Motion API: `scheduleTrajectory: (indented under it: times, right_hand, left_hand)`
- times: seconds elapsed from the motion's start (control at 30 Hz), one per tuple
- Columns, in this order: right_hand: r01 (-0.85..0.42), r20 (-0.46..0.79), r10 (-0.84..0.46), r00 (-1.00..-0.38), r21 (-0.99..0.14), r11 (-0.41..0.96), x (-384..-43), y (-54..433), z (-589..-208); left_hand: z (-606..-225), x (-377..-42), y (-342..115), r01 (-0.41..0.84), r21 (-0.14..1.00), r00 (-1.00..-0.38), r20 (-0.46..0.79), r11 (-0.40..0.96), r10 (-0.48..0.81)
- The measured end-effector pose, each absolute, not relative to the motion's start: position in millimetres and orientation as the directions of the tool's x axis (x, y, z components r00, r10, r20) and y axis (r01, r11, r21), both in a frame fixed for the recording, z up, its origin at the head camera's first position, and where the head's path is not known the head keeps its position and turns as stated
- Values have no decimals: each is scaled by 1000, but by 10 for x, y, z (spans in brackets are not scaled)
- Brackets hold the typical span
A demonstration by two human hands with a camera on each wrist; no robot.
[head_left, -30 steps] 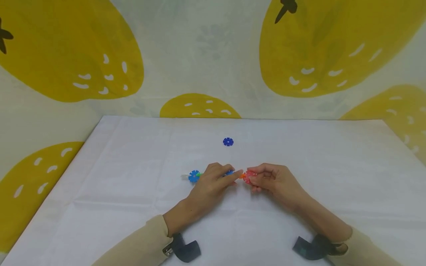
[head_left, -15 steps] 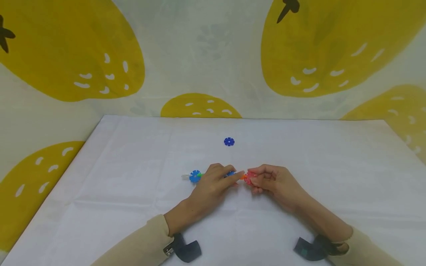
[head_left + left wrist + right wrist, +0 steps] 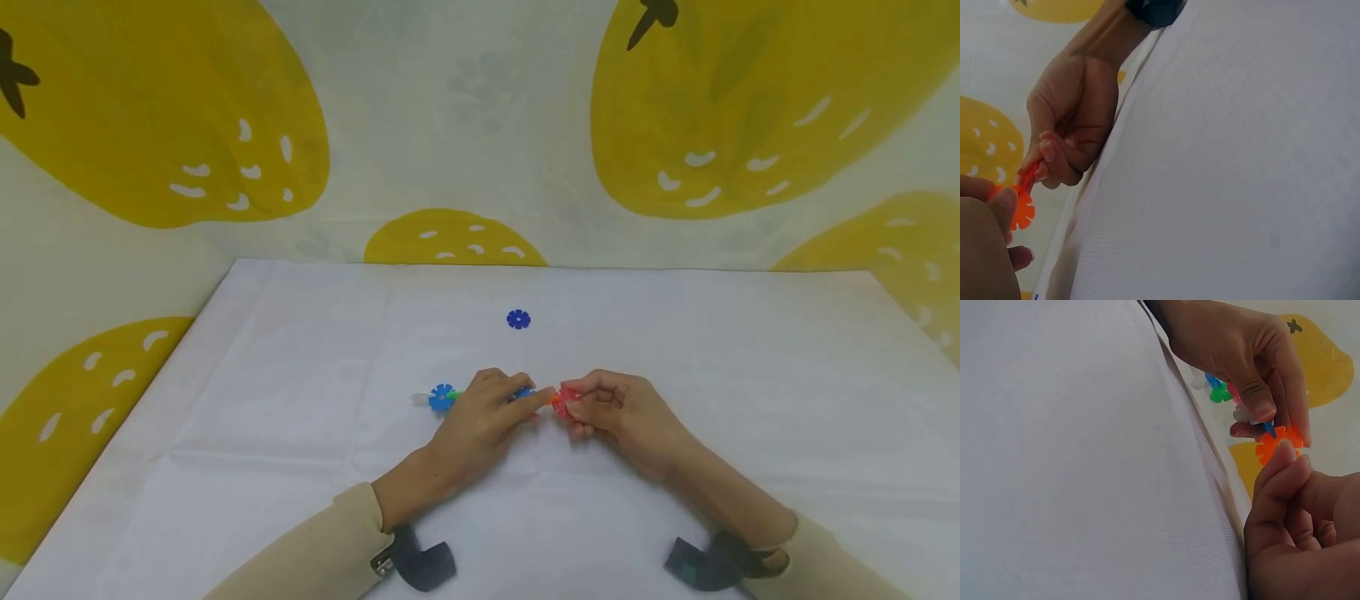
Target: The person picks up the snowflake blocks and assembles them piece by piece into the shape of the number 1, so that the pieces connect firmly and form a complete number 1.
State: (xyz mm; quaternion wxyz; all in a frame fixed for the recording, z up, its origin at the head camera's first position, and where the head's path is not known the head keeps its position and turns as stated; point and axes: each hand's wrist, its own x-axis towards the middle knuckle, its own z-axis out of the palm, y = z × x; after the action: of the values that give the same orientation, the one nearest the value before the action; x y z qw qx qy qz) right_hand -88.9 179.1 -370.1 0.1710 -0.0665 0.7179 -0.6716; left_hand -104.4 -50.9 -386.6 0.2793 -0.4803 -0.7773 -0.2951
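My left hand point(image 3: 483, 417) grips a chain of notched plastic snowflake discs, most of it hidden under the palm. From its left side stick out a clear disc point(image 3: 420, 399), a blue disc point(image 3: 442, 397) and a bit of green. An orange disc point(image 3: 1024, 214) sits at the chain's right end, at the left fingertips, with a blue disc point(image 3: 1270, 429) slotted into it edge-on. My right hand point(image 3: 633, 421) pinches a pinkish-red disc point(image 3: 562, 403) between thumb and fingers. In the left wrist view that disc stands edge-on against the orange one. Green, pink and white discs show behind the left thumb in the right wrist view.
A single dark blue disc point(image 3: 518, 319) lies flat farther back on the white-covered table point(image 3: 300, 350). Behind the table hangs a pale cloth point(image 3: 465, 125) printed with big yellow fruit. Each wrist wears a black strap mount point(image 3: 423, 562).
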Motion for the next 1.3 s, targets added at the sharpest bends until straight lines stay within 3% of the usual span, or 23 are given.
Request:
scheduleTrajectory:
  times: [0.33,0.9,1.3]
  right_hand:
    - [105,-141,-331,-933,-987,124,-887,1793,-3681]
    - [94,-159,-310,-937,-972,215,-882,1807,-3641]
    - [67,-134,-377,-916,-980,186,-825,1753,-3614]
  left_hand:
    - [-3848,-1048,-500,907,153,-375,717,393,587]
    - [-3871,-1017,-509,864,147,-437,695,482,571]
    - [-3871,-1035,-497,891,127,-378,742,437,554]
